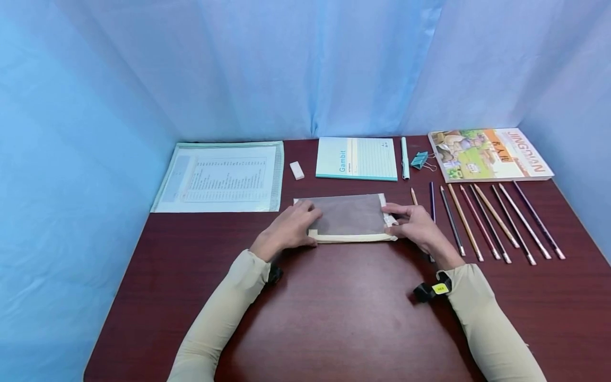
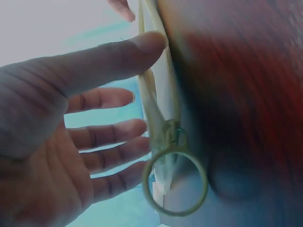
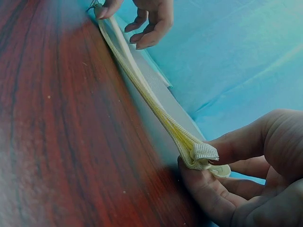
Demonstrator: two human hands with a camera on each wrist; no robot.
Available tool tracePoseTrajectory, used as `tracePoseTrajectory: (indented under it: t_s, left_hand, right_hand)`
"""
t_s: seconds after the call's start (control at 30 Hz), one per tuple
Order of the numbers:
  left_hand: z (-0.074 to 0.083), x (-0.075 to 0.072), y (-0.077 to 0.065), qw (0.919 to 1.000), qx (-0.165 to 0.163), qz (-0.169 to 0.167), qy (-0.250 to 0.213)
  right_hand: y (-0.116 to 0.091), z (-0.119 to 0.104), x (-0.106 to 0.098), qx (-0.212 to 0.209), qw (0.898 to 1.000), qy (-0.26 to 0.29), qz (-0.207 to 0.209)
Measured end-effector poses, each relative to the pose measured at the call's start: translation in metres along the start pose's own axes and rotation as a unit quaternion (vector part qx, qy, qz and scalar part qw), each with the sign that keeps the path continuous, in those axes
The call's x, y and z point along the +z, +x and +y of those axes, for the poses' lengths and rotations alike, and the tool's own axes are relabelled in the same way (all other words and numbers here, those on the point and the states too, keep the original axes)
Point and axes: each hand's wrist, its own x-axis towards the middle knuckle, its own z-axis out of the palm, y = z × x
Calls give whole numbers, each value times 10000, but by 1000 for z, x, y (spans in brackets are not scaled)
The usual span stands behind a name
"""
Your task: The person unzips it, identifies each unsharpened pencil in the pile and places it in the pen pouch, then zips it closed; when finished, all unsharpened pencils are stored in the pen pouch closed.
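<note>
A flat grey mesh zipper pouch [image 1: 350, 215] with a cream zipper edge lies between my two hands, the zipper side toward me. My left hand [image 1: 293, 223] is at its left end. In the left wrist view that hand's thumb [image 2: 118, 59] touches the zipper edge, while the other fingers extend loosely beside the pouch. A zipper pull with a ring [image 2: 201, 189] hangs at that end. My right hand [image 1: 412, 225] pinches the pouch's right corner between thumb and finger; a folded fabric end tab [image 3: 206, 151] shows there in the right wrist view.
Several pencils [image 1: 487, 223] lie in a row right of the pouch. Behind are a mesh document folder [image 1: 219, 178], an eraser [image 1: 297, 170], a notebook [image 1: 355, 159], a pen [image 1: 404, 159], binder clips [image 1: 422, 161] and a book [image 1: 489, 154]. Blue curtains [image 1: 238, 69] enclose the table.
</note>
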Motion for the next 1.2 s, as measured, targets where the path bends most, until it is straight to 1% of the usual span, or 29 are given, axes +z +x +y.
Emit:
tracePoseTrajectory:
  t_s: [0.1, 0.17, 0.27, 0.37, 0.5, 0.57, 0.67, 0.87, 0.93, 1.03, 1.1, 1.2]
  left_hand:
    - [3, -2, -2, 9997, 112, 57, -189]
    - [6, -3, -3, 9994, 233, 64, -231]
    - [11, -4, -4, 9992, 392, 54, -110]
    - [16, -2, -4, 9989, 435, 82, 135]
    - [20, 2, -4, 9983, 364, 223, 387]
    - [21, 4, -4, 9980, 374, 296, 413]
    - [21, 5, -3, 9973, 477, 395, 393]
    - [20, 3, -8, 9973, 613, 412, 50]
    - [20, 2, -11, 9969, 669, 402, -111]
    - [19, 1, -15, 9956, 738, 392, -427]
    - [19, 1, -17, 9938, 752, 392, -719]
    - [19, 0, -18, 9908, 648, 318, -1147]
  right_hand:
    - [-1, 0, -1, -14, 10000, 38, -45]
    - [-1, -1, -1, -31, 9999, 82, -103]
    - [-1, -1, -1, -62, 9997, 134, -189]
    - [-2, -2, 0, -102, 9997, 63, -205]
    - [-3, -5, 3, -208, 9994, -260, -111]
    - [-5, -6, 4, -273, 9984, -489, -50]
    - [-7, -9, 3, -340, 9961, -813, 0]
    - [-13, -14, -1, -486, 9946, -902, -141]
    - [-17, -16, -4, -538, 9937, -981, -111]
    - [-24, -19, -13, -671, 9897, -1260, 114]
    - [-29, -20, -20, -703, 9872, -1395, 309]
    - [-34, -18, -34, -710, 9846, -1464, 633]
